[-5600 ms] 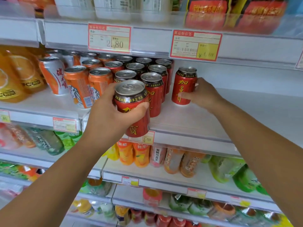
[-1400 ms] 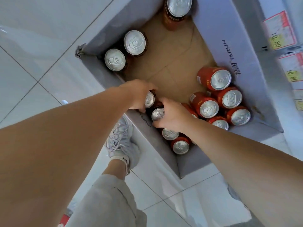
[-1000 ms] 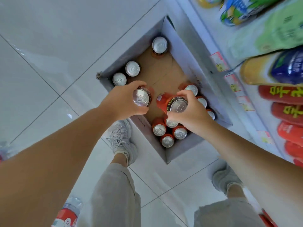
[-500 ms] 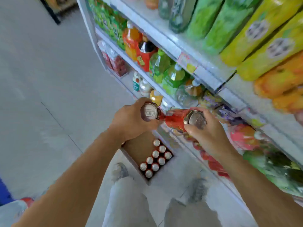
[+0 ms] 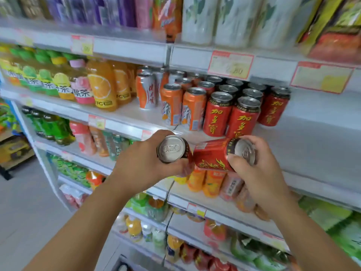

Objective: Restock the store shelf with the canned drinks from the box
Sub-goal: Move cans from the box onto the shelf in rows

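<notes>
Both hands grip cans below the shelf's red cans (image 5: 232,112): my left hand (image 5: 144,165) wraps an upright can (image 5: 172,149), my right hand (image 5: 259,173) a sideways can (image 5: 214,155).

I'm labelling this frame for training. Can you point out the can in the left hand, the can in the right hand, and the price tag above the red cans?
Left-hand can (image 5: 171,148), head view, silver lid.
Right-hand can (image 5: 212,155), head view, red side wall.
Price tag (image 5: 230,64), head view, centre of label.
</notes>
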Available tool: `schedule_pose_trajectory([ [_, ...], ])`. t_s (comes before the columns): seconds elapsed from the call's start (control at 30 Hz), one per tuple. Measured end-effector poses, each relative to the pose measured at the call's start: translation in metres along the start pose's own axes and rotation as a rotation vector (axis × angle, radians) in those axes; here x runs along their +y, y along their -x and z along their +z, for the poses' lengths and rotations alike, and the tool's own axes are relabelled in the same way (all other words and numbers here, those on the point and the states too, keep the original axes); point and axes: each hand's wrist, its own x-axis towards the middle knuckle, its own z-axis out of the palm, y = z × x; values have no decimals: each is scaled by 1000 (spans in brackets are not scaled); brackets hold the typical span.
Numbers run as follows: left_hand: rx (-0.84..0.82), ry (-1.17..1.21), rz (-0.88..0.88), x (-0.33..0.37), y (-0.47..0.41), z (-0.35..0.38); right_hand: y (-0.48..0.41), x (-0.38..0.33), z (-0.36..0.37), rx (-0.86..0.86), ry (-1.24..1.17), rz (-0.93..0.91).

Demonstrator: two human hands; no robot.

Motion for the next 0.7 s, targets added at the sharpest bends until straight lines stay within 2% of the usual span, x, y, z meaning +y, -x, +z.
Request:
schedule_pose_trajectory([
  [0.23,76,69,123,61,-38,19,-34,-12,-96,266,196,-46],
  [0.43,31,50,140,73,-49,31,-93,8,-143,97,470,48],
  [0.7,6,56,114,73,-54,31,-141,16,-140,-37,600,70],
])
